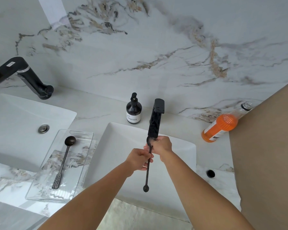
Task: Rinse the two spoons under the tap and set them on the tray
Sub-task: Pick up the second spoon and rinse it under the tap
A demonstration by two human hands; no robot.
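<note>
- The marble wall [156, 47], white with grey and gold veins, fills the upper half of the frame, and the matching counter [96, 112] runs below it.
- A white rectangular sink [116, 146] sits at centre frame; a second basin [15, 123] with a round drain lies at the left edge under another black faucet [23, 75].
- A clear glass tray [45, 195] rests lower left of centre, between the two basins, part of it over the left basin's corner.
- The black tap [155, 118] rises at the back of the centre sink, its spout just above the hands.
- An orange bottle [220, 127] leans at the right; a dark pump bottle [134, 112] stands just left of the tap.
- The right hand [162, 144] is curled around the bowl end of the black spoon [147, 171] directly under the spout, so the bowl is mostly hidden.
- The left hand [138, 159] pinches the same spoon's thin shaft just below the right hand, fingers pressed together on it.
- That spoon is slender and matt black; its long handle hangs down past both hands over the sink and ends in a small round knob.
- The other spoon [63, 161] lies flat on the tray, round dark bowl toward the wall, twisted shaft, flat perforated end toward the viewer, well apart from both hands.
</note>
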